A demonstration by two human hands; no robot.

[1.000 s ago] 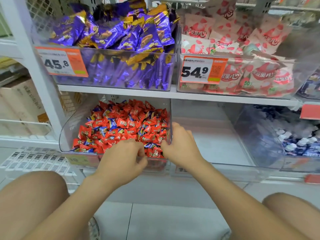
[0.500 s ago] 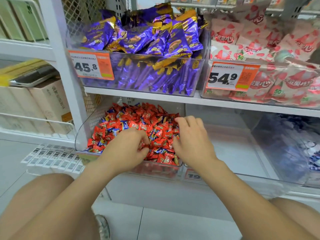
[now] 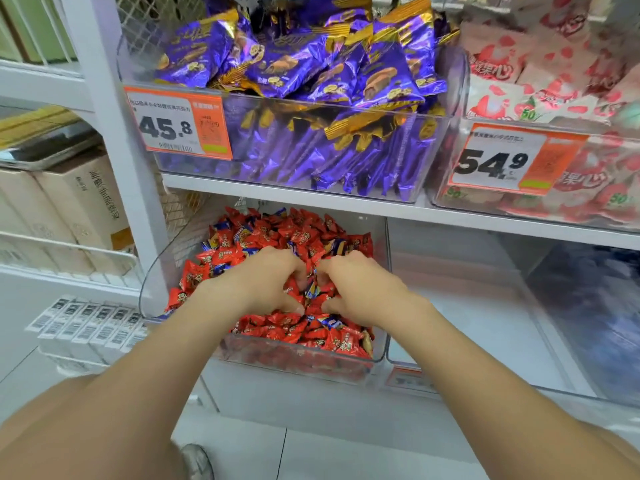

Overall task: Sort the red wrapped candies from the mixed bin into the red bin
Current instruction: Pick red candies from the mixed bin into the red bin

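A clear bin (image 3: 294, 356) on the lower shelf holds a heap of red wrapped candies (image 3: 287, 233) mixed with a few blue ones (image 3: 221, 226). Both my hands are inside it, side by side at the middle of the heap. My left hand (image 3: 266, 282) has its fingers curled down into the candies and its thumb underneath. My right hand (image 3: 362, 291) mirrors it, and red candies are bunched between the two hands. What lies under the palms is hidden. Just right of this bin stands an empty clear bin (image 3: 467, 306).
On the shelf above are a bin of purple packets (image 3: 311, 98) with a 45.8 price tag (image 3: 176, 124), and pink strawberry packets (image 3: 554, 81) with a 54.9 tag (image 3: 502, 161). A white shelf post (image 3: 114, 133) stands at left, with cardboard boxes (image 3: 79, 202) beyond.
Both hands have pushed deeper into the bin and come together at the middle of the heap, with fingers now curled into the candies. The view has moved closer.
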